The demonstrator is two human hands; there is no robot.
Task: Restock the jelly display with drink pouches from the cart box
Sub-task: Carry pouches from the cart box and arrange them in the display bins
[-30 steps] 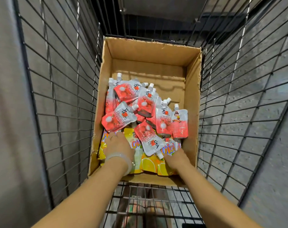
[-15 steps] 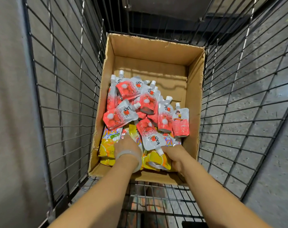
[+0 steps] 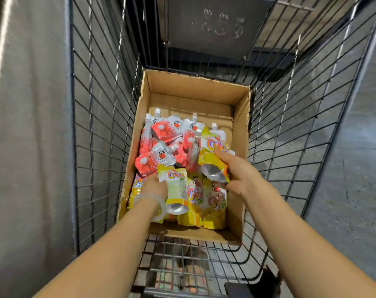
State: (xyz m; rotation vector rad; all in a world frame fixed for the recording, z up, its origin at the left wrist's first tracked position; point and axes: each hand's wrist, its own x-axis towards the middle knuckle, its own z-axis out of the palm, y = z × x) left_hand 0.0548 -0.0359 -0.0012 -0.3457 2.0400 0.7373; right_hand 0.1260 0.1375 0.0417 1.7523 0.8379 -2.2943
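Your left hand point(image 3: 154, 188) reaches into the near left corner of the cardboard box point(image 3: 239, 125), fingers curled around a pale lemon pouch point(image 3: 174, 190) that stands tilted against your wrist, its clear rounded bottom facing you. Your right hand point(image 3: 239, 177) pinches a yellow orange-print pouch point(image 3: 212, 160) between thumb and fingers, lifted above the pile near the box's right wall.

These pouches are glossy, crinkled foil-plastic with white screw spouts. Red pouches point(image 3: 161, 147) heap in the middle and left of the box; more yellow pouches point(image 3: 212, 205) lie flat along its near edge. Corrugated brown walls are rough-edged, and a translucent bangle point(image 3: 159, 206) rings your left wrist.

Half a second ago both hands were buried low among the yellow pouches at the near edge; now each has one raised, and the right has moved farther into the box, covering the red pouches on that side.

That box sits on the floor of a black wire cart point(image 3: 300, 125), with grey concrete floor point(image 3: 354, 168) beyond the mesh.
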